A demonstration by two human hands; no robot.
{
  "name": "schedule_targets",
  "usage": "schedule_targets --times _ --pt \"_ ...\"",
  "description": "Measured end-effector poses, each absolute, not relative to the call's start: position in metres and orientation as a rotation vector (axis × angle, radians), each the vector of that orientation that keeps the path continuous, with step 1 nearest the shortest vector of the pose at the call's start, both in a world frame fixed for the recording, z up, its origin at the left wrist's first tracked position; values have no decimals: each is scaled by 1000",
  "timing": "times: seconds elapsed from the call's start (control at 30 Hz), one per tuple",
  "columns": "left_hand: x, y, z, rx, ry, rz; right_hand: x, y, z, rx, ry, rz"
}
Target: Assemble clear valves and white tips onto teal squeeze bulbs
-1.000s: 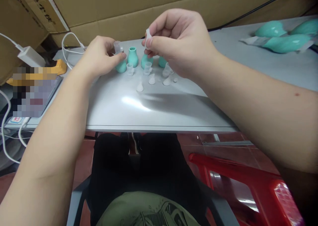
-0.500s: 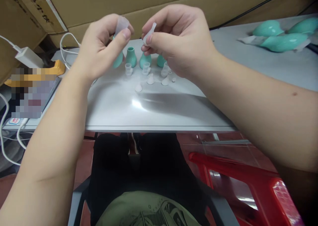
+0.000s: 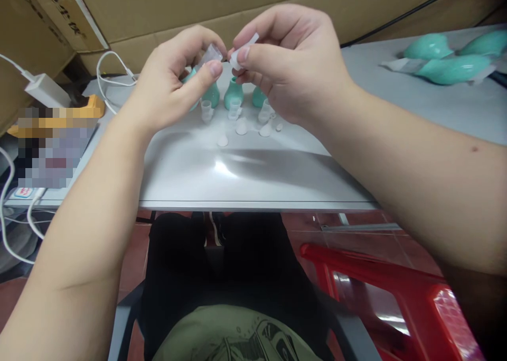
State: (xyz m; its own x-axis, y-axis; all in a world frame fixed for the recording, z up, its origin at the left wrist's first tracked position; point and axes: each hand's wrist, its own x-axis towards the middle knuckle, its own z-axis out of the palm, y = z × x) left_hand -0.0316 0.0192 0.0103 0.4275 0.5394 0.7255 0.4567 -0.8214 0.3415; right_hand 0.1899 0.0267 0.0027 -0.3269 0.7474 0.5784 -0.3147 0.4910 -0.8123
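My left hand (image 3: pixel 182 75) pinches a translucent plastic piece (image 3: pixel 210 54) between thumb and fingers. Close on its right, my right hand (image 3: pixel 289 59) grips a small white nozzle-like piece (image 3: pixel 237 58) whose narrow end points up and right. Behind and below the hands, several teal bulb-shaped bottles (image 3: pixel 233 93) stand in a row, partly hidden by the fingers. In front of them are small clear plastic cups (image 3: pixel 235 109). Nearer to me on the grey table (image 3: pixel 253 186) lie small white cone-shaped pieces (image 3: pixel 241 127).
Wrapped teal bulbs (image 3: pixel 451 67) lie at the back right. On the left are a white adapter (image 3: pixel 47 91), cables and a yellow object (image 3: pixel 93 107) beside a blurred item. Cardboard (image 3: pixel 158 7) walls the back. A red stool (image 3: pixel 376 287) stands below right.
My left hand has shifted slightly right, closer to my right hand, and its clear piece is tilted differently. The nozzle-like piece in my right hand now leans further right.
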Motion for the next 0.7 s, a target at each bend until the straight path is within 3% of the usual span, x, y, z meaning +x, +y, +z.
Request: schedule_targets --times 0.37,0.7 --pt "-23 0 16 2556 1090 1049 190 23 3 -382 -1539 1187" --pt "-21 -1 15 2596 1067 1153 192 27 0 -382 -1616 1192"
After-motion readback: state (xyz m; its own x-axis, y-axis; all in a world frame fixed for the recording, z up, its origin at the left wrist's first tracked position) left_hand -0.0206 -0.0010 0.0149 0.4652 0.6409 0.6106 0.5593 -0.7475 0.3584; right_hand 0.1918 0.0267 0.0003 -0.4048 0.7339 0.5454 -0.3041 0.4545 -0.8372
